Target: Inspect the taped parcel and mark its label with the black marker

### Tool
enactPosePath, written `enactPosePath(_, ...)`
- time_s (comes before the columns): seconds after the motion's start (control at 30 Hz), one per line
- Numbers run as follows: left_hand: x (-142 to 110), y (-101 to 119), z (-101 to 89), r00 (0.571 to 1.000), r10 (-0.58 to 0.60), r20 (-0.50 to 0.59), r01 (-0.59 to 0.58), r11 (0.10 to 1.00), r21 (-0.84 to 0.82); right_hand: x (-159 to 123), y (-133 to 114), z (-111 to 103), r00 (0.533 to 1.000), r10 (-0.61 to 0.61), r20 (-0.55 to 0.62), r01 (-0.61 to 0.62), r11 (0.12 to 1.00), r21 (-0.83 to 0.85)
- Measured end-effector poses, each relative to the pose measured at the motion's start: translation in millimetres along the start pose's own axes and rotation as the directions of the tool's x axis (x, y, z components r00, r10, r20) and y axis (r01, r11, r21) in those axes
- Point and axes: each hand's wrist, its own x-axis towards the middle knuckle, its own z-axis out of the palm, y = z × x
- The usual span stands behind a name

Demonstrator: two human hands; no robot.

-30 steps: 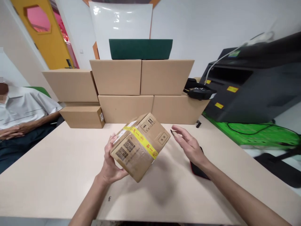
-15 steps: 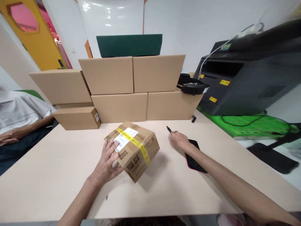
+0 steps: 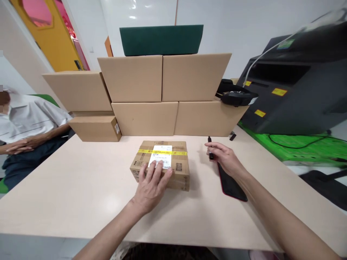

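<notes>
A taped cardboard box [image 3: 180, 175] sits on the table in front of me, with a white label and a yellow tape strip across its top. My left hand [image 3: 150, 191] lies over its near top edge, fingers spread and touching the label. The underside of that hand is hidden. To the right of the box, my right hand [image 3: 223, 155] pinches a slim black pen [image 3: 211, 156], held nearly upright above the table. Partly beneath the right wrist is a black phone [image 3: 231, 187] with a red edge, lying flat.
Large cardboard boxes [image 3: 143, 119] are stacked along the back, topped by a dark green box [image 3: 162, 40]. A black headset-like item [image 3: 238, 95] rests on the right boxes. A dark printer [image 3: 287, 94] stands at right. Another person [image 3: 35, 119] sits at left, hands folded.
The cardboard box has turned and come down from a tilt to rest level. My left hand has shifted from its side onto the top. My right hand has turned, raising the pen upright.
</notes>
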Motion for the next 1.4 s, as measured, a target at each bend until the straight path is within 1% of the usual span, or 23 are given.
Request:
enactPosePath(0.07,8.0,13.6,3.9,1.000,-0.009,0.007,0.009,0.999,0.044,-11.0,-13.1,-8.1,0.998,-0.054,-0.019,0.056,0.984,0.168)
enactPosePath(0.17,15.2,33.5,9.3,1.000,-0.007,0.012,0.006,0.997,0.080,-27.5,-30.6,-18.3,0.990,-0.141,-0.031,0.141,0.905,0.401)
enactPosePath(0.23,17.4,45.0,12.3,1.000,-0.012,0.014,0.011,0.995,0.098,-37.2,-39.2,-20.2,0.979,-0.196,-0.049,0.195,0.852,0.486)
enactPosePath(0.3,18.5,53.6,14.6,0.999,-0.031,0.017,0.029,0.995,0.094,-45.4,-45.7,-16.8,0.966,-0.236,-0.105,0.257,0.830,0.495)
enactPosePath(0.37,19.4,58.2,15.4,0.999,-0.044,0.019,0.042,0.997,0.066,-52.3,-50.7,-9.1,0.944,-0.267,-0.194,0.328,0.822,0.466)
enactPosePath(0.43,20.7,58.4,13.6,0.999,-0.046,0.023,0.046,0.999,0.012,-58.1,-54.3,0.0,0.927,-0.284,-0.246,0.366,0.832,0.416)
enactPosePath(0.5,22.0,54.0,8.6,0.998,-0.057,0.023,0.058,0.997,-0.055,-63.0,-56.1,7.9,0.920,-0.292,-0.262,0.375,0.849,0.373)
enactPosePath(0.6,21.6,39.9,-1.2,0.995,-0.100,0.008,0.100,0.987,-0.128,-68.0,-56.6,15.3,0.920,-0.295,-0.258,0.368,0.877,0.310)
enactPosePath(0.73,12.7,16.8,-6.1,0.980,-0.198,-0.030,0.191,0.971,-0.142,-68.8,-61.7,22.0,0.948,-0.269,-0.172,0.305,0.921,0.243)
enactPosePath(0.8,6.0,8.8,-3.4,0.971,-0.235,-0.032,0.224,0.953,-0.204,-67.7,-69.4,27.2,0.951,-0.273,-0.143,0.300,0.928,0.219)
enactPosePath(0.87,-0.1,4.8,1.0,0.967,-0.253,-0.038,0.231,0.927,-0.295,-66.7,-79.6,33.9,0.949,-0.285,-0.134,0.307,0.933,0.186)
enactPosePath(0.93,-4.4,3.9,5.2,0.965,-0.259,-0.051,0.224,0.907,-0.356,-66.2,-89.6,41.2,0.946,-0.304,-0.116,0.318,0.938,0.140)
enactPosePath(1.0,-6.7,4.5,8.0,0.963,-0.262,-0.056,0.223,0.900,-0.374,-65.8,-97.3,48.0,0.937,-0.342,-0.078,0.349,0.931,0.112)
enactPosePath(1.17,-7.6,5.5,8.8,0.964,-0.259,-0.057,0.219,0.899,-0.380,-62.1,-103.1,57.8,0.896,-0.444,0.033,0.442,0.896,0.037)
enactPosePath(1.27,-8.0,5.6,8.3,0.963,-0.262,-0.057,0.221,0.896,-0.386,-59.2,-102.6,60.0,0.890,-0.450,0.073,0.452,0.892,-0.016)
enactPosePath(1.4,-8.6,6.2,8.7,0.960,-0.272,-0.062,0.228,0.894,-0.385,-58.8,-105.0,61.3,0.904,-0.412,0.114,0.417,0.909,-0.023)
